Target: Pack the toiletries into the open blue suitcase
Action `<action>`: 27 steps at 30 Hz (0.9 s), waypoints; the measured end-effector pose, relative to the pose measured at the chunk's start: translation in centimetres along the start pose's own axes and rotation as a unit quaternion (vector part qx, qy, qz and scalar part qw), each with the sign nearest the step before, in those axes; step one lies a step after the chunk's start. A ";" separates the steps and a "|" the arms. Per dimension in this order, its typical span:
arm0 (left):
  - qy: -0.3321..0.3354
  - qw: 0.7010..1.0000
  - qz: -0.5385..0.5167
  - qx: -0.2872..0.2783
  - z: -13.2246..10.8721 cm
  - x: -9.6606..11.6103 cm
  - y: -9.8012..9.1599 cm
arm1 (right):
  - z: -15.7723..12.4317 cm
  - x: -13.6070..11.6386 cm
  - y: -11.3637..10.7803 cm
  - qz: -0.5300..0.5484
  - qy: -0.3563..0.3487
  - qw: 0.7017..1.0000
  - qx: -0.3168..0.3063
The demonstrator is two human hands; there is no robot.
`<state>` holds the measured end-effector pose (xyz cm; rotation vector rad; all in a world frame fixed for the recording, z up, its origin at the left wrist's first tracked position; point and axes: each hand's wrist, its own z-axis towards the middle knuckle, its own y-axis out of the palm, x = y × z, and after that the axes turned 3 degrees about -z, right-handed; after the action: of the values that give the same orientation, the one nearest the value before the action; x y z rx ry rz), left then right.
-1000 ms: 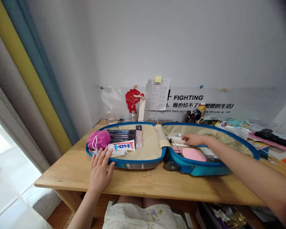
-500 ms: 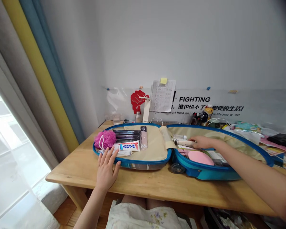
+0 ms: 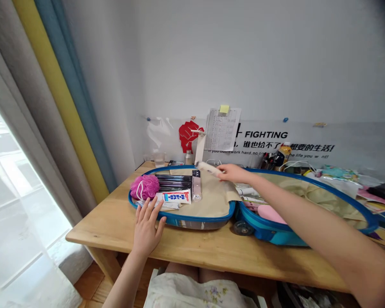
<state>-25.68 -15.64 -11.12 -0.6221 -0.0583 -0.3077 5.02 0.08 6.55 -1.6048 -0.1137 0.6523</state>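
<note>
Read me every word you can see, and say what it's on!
"FIGHTING": black capitals on the clear plastic wall panel
"谁也给不了", "想要的生活!": black characters, same panel
"If you don't work hard": tiny print, same panel
White-and-blue printed tube: label too blurred to read
White paper sheet: too small to read

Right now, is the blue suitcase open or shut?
Open: the suitcase lies flat in two halves on the table, its beige lining showing.

Light wooden counter (image 3: 112,237), open blue hard-shell suitcase (image 3: 269,235) lying flat across it, clear plastic cup (image 3: 159,159) and small metal bottle (image 3: 188,157) by the wall, yellow-labelled bottle (image 3: 284,155) further along, papers (image 3: 368,200) piled at the right end
</note>
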 end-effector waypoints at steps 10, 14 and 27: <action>-0.013 1.000 -0.001 -0.014 0.0 0.0 -0.1 | 8.2 -10.0 8.8 -0.150 -0.076 0.985 -0.044; -0.013 1.000 -0.004 -0.015 0.1 0.0 -0.1 | 8.8 -10.4 9.7 -0.138 -0.096 0.983 -0.068; -0.014 1.000 -0.007 -0.015 0.1 0.0 -0.1 | 9.0 -9.3 10.5 -0.022 -0.056 0.992 -0.108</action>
<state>-25.73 -15.67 -10.98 -0.6565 -0.0860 -0.3136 -10.11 2.26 -0.16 -1.7671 -0.3113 0.7157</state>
